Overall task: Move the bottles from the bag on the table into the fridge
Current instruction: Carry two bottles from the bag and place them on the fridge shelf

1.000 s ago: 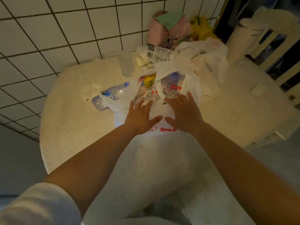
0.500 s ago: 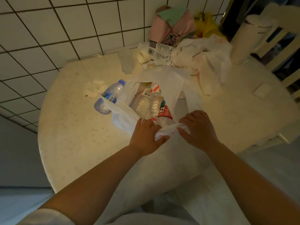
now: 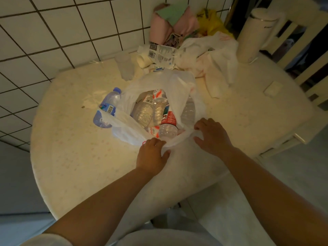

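On the round table (image 3: 74, 157), near its front edge, a white plastic bag (image 3: 179, 86) is seen lying with its mouth pulled wide. The near rim of the bag is gripped by the left hand (image 3: 152, 155), fingers curled over the plastic and thumb out to the side; just to the right of it the same rim is pinched by the right hand (image 3: 213, 137), its fingers bent down onto the film. Several clear bottles (image 3: 143, 112) are held inside the bag, and among them a red-labelled bottle (image 3: 168, 121) is laid with its base toward the hands. Just left of the bag, partly under its loose handle, a blue-capped bottle (image 3: 108, 107) is lying on its side on the table. Beyond the bag a clear plastic cup (image 3: 125, 66), a printed carton (image 3: 159, 55) and crumpled white bags (image 3: 213, 57) are gathered, with a white cylindrical canister (image 3: 252, 36) standing far right of them.
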